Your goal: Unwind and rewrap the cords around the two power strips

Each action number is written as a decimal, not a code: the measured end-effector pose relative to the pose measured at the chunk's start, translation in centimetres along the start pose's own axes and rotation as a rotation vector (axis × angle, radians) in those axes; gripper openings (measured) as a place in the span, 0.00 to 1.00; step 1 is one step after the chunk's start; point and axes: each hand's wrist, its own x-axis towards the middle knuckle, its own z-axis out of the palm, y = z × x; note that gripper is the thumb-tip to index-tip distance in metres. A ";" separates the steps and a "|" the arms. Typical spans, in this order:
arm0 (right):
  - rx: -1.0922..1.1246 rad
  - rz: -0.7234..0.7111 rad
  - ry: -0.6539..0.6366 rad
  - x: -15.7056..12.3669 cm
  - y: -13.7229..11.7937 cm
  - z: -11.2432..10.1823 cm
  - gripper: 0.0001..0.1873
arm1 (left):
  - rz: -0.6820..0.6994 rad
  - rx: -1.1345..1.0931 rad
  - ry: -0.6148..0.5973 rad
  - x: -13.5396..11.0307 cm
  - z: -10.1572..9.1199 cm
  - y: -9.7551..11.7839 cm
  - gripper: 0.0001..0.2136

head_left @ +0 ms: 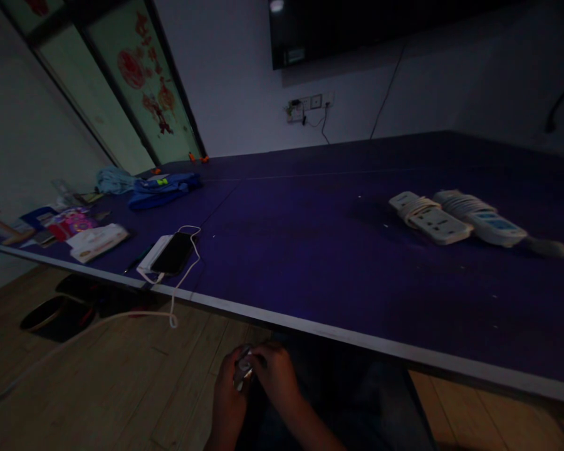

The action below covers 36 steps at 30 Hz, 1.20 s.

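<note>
My left hand point(229, 389) is closed around a small shiny, pale and dark object point(244, 368), held low in front of the table's near edge. My right hand point(276, 371) touches the same object from the right, its thumb and fingers pinched together at the top. Fingers cover much of the object, and the picture is too dark to tell its kind. Both hands are above my lap, below the level of the purple tabletop point(282, 250).
A black phone point(175, 254) with a white cable lies on the table's left, by a tissue pack point(98, 241). Blue cloth point(164, 190) lies farther back. Two power strips with wound cords, one nearer the middle point(439, 224) and one beside it point(493, 225), rest at the right.
</note>
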 end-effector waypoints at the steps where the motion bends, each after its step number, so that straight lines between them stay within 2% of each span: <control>1: -0.006 0.003 -0.009 0.0 0.0 -0.1 0.09 | 0.007 0.012 0.000 0.0 0.0 -0.1 0.19; 10: 0.074 0.058 0.053 0.3 1.1 0.8 0.10 | 0.056 0.057 -0.039 -0.1 0.1 0.0 0.19; 15: 0.218 -0.035 0.091 0.1 1.1 0.5 0.09 | -0.012 0.004 0.008 0.5 0.2 0.6 0.20; 18: 0.257 -0.069 0.120 0.0 1.1 0.1 0.14 | -0.083 -0.071 0.028 0.9 0.3 0.8 0.22; 22: 0.296 -0.152 0.048 0.1 1.8 0.0 0.18 | -0.130 -0.178 0.010 1.1 0.3 0.9 0.23; 27: 0.350 0.014 0.071 1.0 3.8 0.3 0.25 | -0.176 -0.195 0.012 2.3 -1.0 1.0 0.25; 29: 0.313 0.051 0.029 1.2 3.9 -0.1 0.23 | -0.202 -0.201 -0.005 3.0 -1.8 0.8 0.25; 31: 0.224 0.041 -0.084 0.7 2.9 -1.4 0.21 | -0.223 -0.209 0.007 3.5 -2.6 0.2 0.25; 32: 0.171 0.018 -0.178 0.2 2.1 -2.4 0.20 | -0.235 -0.211 0.021 3.6 -2.9 -0.3 0.25; 35: 0.182 -0.189 -0.555 -2.0 -0.7 -6.4 0.11 | -0.284 -0.208 0.066 3.1 -3.6 -2.1 0.24; 36: 0.151 -0.186 -0.494 -2.7 -1.4 -7.7 0.09 | -0.299 -0.203 0.072 2.7 -3.7 -2.9 0.24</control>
